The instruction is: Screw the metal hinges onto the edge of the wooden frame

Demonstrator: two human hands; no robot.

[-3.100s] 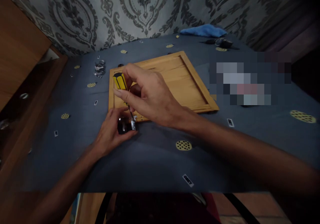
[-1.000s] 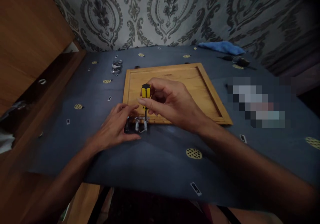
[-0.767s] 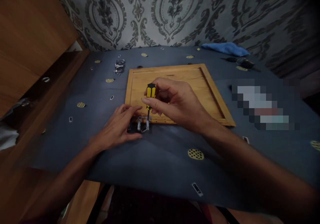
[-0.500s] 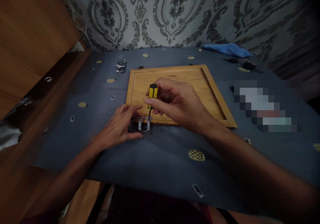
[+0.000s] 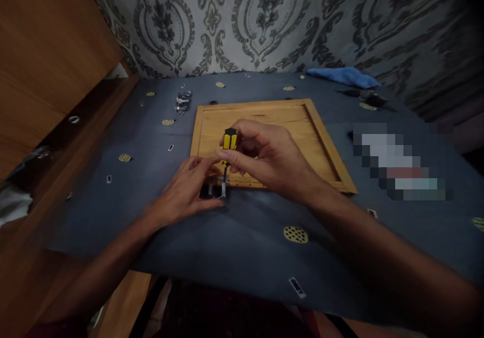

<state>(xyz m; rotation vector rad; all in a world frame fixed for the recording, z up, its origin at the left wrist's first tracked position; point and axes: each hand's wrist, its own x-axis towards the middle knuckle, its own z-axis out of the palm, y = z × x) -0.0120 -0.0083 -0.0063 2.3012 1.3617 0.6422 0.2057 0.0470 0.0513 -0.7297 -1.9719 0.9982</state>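
Seating the tip of a screwdriver point(image 5: 229, 139) in a small metal fitting point(image 5: 214, 191) at the near edge of a wooden panel point(image 5: 272, 119). The right hand point(image 5: 266, 159) has its grip closed on the yellow-and-black handle, with the fingertips pinched round it, the shaft upright and the tip down on the fitting. The left hand point(image 5: 187, 192) has its grip clamped on the fitting, thumb on the near side and fingers on the far side. It pins the fitting to the cloth-covered table point(image 5: 227, 247), right against the panel's near left edge. The fitting's exact form is too dark and blurred to tell.

Judged step: working a screw in the fitting — how far the screw sits cannot be seen. A further turn would call for pressure straight down the shaft, the tip kept centred, and the left hand bracing against twist.

Beyond the panel, well apart, lie a heap of metal hardware point(image 5: 182, 101) to the left, and a blue rag point(image 5: 342, 75) and a dark tool point(image 5: 365, 96) to the right.
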